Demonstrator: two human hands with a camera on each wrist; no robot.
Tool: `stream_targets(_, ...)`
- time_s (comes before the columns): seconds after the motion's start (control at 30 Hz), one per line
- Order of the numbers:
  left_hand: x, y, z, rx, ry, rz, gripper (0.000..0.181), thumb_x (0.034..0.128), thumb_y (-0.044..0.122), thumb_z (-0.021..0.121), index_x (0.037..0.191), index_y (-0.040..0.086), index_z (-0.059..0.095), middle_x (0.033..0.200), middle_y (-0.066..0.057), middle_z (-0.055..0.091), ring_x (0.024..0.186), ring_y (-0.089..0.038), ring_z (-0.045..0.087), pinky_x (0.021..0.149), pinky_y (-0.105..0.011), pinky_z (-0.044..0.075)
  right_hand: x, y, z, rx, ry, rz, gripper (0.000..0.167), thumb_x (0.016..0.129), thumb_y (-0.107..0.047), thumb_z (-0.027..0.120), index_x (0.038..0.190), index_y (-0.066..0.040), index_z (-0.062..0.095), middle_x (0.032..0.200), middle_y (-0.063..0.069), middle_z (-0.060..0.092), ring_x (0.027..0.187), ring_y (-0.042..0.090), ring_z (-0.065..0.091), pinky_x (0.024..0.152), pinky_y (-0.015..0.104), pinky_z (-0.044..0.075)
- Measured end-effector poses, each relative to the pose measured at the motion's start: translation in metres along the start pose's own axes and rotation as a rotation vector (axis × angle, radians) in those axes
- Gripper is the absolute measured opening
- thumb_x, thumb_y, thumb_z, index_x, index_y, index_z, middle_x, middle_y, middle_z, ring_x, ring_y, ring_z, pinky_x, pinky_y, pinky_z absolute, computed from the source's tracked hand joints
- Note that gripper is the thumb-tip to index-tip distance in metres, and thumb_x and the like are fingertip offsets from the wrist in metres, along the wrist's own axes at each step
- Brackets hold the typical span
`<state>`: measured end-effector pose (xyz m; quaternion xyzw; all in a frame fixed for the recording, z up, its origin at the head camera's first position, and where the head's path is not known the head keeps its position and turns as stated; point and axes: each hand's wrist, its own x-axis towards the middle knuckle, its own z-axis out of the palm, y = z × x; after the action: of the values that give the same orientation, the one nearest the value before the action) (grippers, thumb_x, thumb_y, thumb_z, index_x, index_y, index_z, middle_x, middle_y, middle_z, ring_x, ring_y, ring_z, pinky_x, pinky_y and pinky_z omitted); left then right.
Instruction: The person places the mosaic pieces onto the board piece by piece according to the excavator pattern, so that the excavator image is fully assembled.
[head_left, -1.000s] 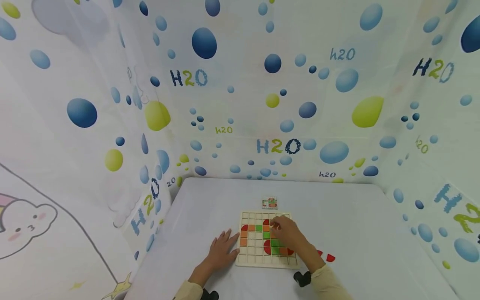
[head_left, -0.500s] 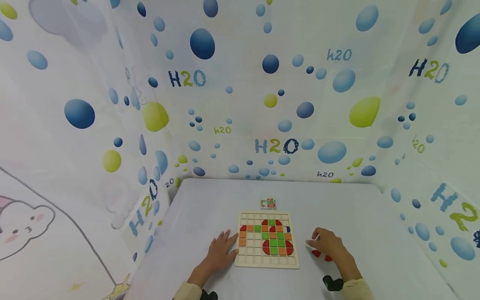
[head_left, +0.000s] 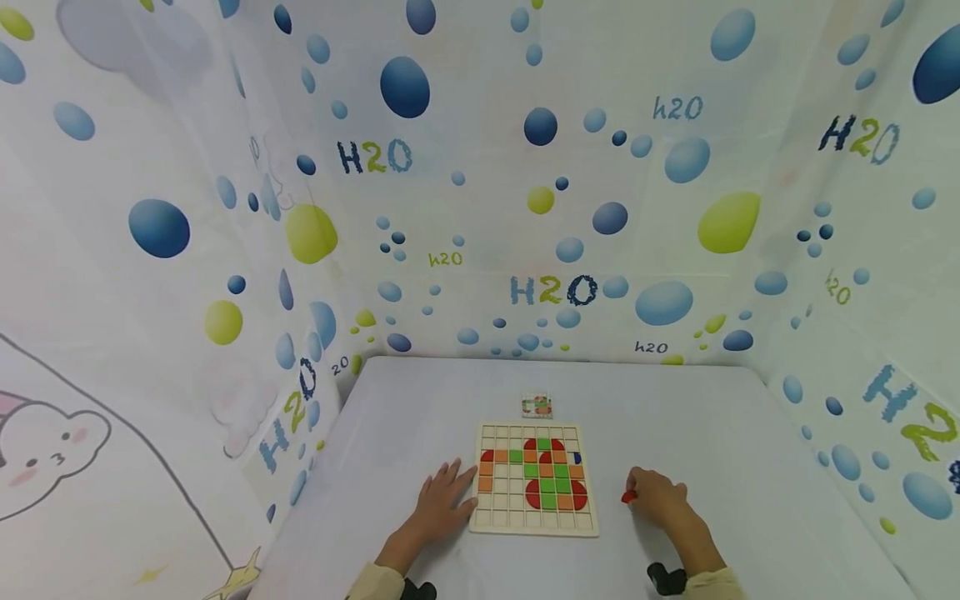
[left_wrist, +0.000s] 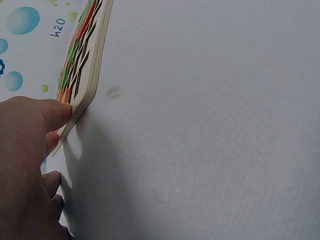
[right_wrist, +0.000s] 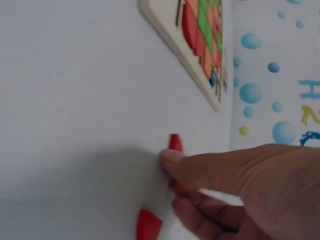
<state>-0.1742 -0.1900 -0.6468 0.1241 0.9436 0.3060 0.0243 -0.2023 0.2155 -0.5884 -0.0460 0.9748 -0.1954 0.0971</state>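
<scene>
A wooden grid board lies on the table, with red, orange and green pieces and one blue piece set in its cells. My left hand rests at its left edge, fingers spread; in the left wrist view the thumb touches the board's rim. To the right of the board, my right hand pinches a red piece with a curved side between thumb and fingers, low over the table. A second red piece lies on the table beside that hand, hidden by the hand in the head view.
Behind the board lies a small card with a coloured pattern. The white tabletop ends at a wall covering printed with drops and letters.
My right hand has left the board, moved right and down to the loose red pieces, and taken hold of one. A red piece now sits where that hand was. The left hand stays put.
</scene>
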Motion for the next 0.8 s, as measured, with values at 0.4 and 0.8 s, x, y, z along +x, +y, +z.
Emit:
stream_targets(0.4, 0.0, 0.001, 0.0, 0.0, 0.009, 0.003, 0.059, 0.1044, 0.033, 0.06, 0.158, 0.01, 0.048, 0.167, -0.026, 0.035, 0.155, -0.053, 0.027, 0.12, -0.077, 0.018, 0.002, -0.007, 0.01, 0.087, 0.085, 0.116, 0.033, 0.094, -0.019, 0.074, 0.104, 0.006, 0.056, 0.084, 0.012, 0.059, 0.08, 0.029, 0.058, 0.081, 0.056, 0.041)
stream_targets(0.8, -0.002, 0.004, -0.001, 0.004, 0.015, 0.006, 0.059, 0.1045, 0.033, 0.06, 0.158, 0.011, 0.048, 0.166, -0.028, 0.036, 0.154, -0.055, 0.028, 0.119, -0.078, 0.018, 0.008, -0.008, 0.027, 0.108, 0.152, -0.012, 0.02, 0.09, -0.003, 0.074, 0.107, -0.001, 0.065, 0.105, 0.017, 0.062, 0.093, 0.031, 0.063, 0.075, 0.054, 0.051)
